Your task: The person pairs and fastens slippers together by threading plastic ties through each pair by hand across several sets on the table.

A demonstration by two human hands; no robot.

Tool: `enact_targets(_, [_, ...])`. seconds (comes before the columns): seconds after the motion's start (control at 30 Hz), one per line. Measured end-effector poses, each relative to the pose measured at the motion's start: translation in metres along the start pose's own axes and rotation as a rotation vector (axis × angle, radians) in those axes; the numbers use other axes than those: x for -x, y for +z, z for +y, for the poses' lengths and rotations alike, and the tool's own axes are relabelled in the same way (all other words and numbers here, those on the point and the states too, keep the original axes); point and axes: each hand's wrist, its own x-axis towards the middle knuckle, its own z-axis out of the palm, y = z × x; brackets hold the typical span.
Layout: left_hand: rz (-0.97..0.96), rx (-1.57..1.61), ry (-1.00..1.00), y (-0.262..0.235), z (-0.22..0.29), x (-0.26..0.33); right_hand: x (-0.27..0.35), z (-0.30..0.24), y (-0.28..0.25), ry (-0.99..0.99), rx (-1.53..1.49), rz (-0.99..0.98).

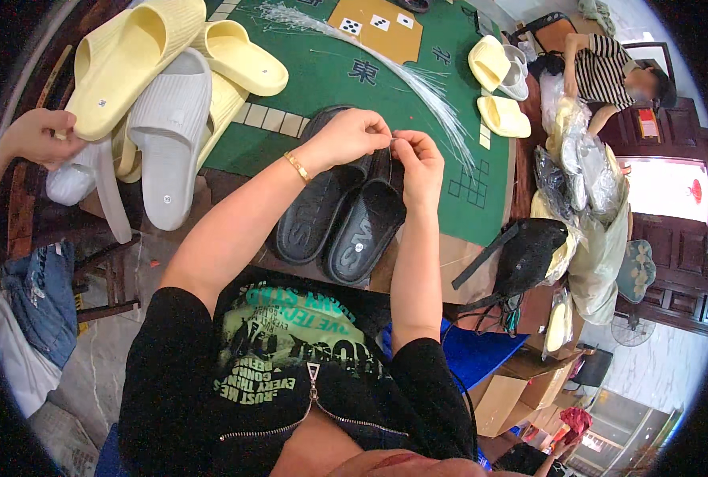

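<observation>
We find both hands raised together at the centre of the frame, over a pair of black slippers (342, 219) that lies side by side on the near edge of the green table (322, 75). The left hand (352, 135), with a gold bracelet (297, 167) at the wrist, is closed in a narrow pinch, and the right hand (419, 163) pinches likewise just beside it; between the fingertips we make out a thin clear strand (392, 140), too fine to describe further. The right hand overlaps the upper end of the right-side black slipper; whether it touches it we cannot tell.

A bundle of clear plastic strands (418, 79) fans across the table from the top centre down toward the right of the hands. In the upper left a heap of yellow and white slippers (163, 103) lies on the table edge; another person's hand (40, 135) at the left edge grips one of them. More pale yellow slippers (497, 79) lie at the upper right, near a second person in a striped shirt (604, 71). A black bag (529, 254) hangs at the right of the table.
</observation>
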Motion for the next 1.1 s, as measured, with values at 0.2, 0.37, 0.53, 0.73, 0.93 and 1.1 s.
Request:
enact_targets(0.2, [-0.006,-0.064,0.097,0.003,-0.010,-0.004,0.001,0.003,-0.003,0.017,-0.199,0.148])
enact_targets(0.37, [0.002,-0.079,0.050,0.002,-0.016,-0.006,0.003,0.005,-0.006,-0.009,-0.405,0.281])
enact_targets(0.53, [-0.014,-0.031,-0.030,0.000,-0.010,-0.004,0.004,0.004,-0.004,-0.066,-0.435,0.270])
enact_targets(0.73, [-0.034,-0.016,0.000,-0.002,-0.015,-0.004,0.003,0.005,0.003,-0.095,0.106,-0.013])
enact_targets(0.93, [-0.031,0.003,0.041,0.000,-0.014,-0.002,0.004,0.003,0.004,-0.102,0.000,0.070])
enact_targets(1.1, [-0.029,0.022,0.014,-0.001,-0.015,-0.002,0.002,0.008,-0.005,-0.042,-0.404,0.162])
